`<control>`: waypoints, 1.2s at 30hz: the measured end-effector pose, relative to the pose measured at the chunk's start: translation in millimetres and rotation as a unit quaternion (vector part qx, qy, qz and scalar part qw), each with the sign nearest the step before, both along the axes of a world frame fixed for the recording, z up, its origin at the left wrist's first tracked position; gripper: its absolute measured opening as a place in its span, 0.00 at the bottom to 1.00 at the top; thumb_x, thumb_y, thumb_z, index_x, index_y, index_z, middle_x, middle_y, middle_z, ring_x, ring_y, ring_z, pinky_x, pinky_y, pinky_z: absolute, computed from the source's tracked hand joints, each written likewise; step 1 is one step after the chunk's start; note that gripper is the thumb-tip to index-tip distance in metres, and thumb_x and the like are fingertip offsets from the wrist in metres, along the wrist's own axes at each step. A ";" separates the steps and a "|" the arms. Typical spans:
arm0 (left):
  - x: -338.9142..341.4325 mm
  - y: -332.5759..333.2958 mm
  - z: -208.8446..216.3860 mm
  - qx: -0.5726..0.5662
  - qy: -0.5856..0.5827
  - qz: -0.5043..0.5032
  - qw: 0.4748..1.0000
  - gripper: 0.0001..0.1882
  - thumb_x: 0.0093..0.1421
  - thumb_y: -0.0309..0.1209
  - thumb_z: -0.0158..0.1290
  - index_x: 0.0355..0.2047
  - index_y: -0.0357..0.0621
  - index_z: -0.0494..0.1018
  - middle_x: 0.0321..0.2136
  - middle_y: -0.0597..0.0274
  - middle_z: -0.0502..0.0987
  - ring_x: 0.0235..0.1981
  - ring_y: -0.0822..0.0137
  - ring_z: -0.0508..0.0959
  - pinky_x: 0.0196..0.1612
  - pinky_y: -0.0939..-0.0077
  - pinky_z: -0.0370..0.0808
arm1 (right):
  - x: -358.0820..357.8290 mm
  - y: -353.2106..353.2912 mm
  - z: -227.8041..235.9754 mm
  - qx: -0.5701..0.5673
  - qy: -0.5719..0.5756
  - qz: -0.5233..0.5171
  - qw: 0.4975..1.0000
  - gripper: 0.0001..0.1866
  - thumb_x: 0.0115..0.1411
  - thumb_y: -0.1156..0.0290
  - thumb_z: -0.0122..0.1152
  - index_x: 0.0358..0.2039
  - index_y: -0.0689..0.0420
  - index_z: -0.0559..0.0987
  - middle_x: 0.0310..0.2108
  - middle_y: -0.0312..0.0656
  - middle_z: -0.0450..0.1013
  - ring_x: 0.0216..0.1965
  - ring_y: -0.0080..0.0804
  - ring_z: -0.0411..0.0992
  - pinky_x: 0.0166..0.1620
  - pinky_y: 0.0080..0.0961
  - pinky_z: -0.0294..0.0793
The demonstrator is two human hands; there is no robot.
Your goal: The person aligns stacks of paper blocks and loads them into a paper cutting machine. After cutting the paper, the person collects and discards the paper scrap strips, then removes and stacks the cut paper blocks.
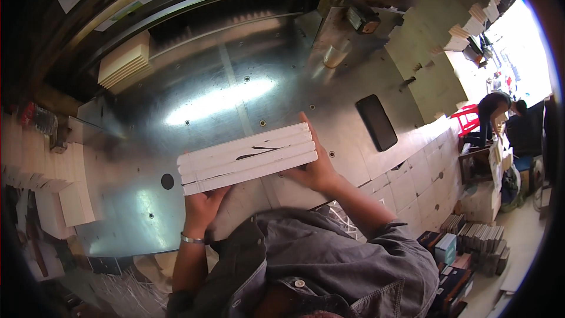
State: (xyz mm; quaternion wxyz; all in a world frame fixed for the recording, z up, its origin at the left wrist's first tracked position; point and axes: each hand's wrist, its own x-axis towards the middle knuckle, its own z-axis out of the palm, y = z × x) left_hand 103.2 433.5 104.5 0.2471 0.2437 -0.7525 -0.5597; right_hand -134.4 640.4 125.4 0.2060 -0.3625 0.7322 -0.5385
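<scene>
Both hands are closed on a white layered stack (247, 158), which is held between them above the near part of the metal worktop (288, 97), in front of the dark shirt. Its left end is gripped from below and near the corner by the left hand (203, 207), and its right end is clasped by the right hand (318, 168), with fingers stretched up along that end. Whether the underside of the stack is touched by the worktop cannot be told from this angle.

As for progress, the gathering of the layers can be judged done: they are pressed together and lie roughly parallel. Full evenness seems not to be reached, since dark slits are seen between some layers and the ends are slightly stepped. Release of the stack is likewise still undone.

At the far left of the worktop, a cream stack (125, 62) is laid beside the dark machine opening, touched by neither hand; whether it has already been dealt with cannot be told. More pale paper piles (73, 191) are stood along the left side, so further material may be left. To the right of the held stack, well apart from it, a black phone (376, 122) is laid flat.
</scene>
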 end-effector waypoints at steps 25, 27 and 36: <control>-5.1 -24.3 -24.3 -0.253 -0.038 -0.098 0.962 0.27 0.59 0.45 0.67 0.57 0.52 0.76 0.55 0.59 0.76 0.55 0.52 0.72 0.60 0.55 0.62 | -4.1 -3.6 -20.1 0.079 0.081 0.111 0.987 0.25 0.56 0.64 0.78 0.53 0.57 0.82 0.49 0.46 0.81 0.50 0.44 0.79 0.54 0.37 0.77; -3.7 -24.2 -24.3 -0.246 -0.043 -0.103 0.963 0.27 0.59 0.44 0.67 0.57 0.53 0.76 0.55 0.59 0.76 0.56 0.53 0.72 0.61 0.54 0.61 | -5.1 -3.0 -17.3 0.083 0.090 0.110 0.986 0.25 0.55 0.64 0.78 0.52 0.56 0.83 0.48 0.46 0.81 0.51 0.45 0.79 0.54 0.37 0.77; -2.5 -33.6 12.2 -0.107 0.036 -0.149 0.982 0.27 0.56 0.35 0.71 0.54 0.43 0.74 0.51 0.53 0.79 0.53 0.49 0.79 0.54 0.59 0.74 | -14.9 8.1 -15.8 0.094 0.192 0.115 0.970 0.20 0.53 0.59 0.78 0.46 0.51 0.86 0.46 0.40 0.83 0.50 0.48 0.78 0.53 0.42 0.75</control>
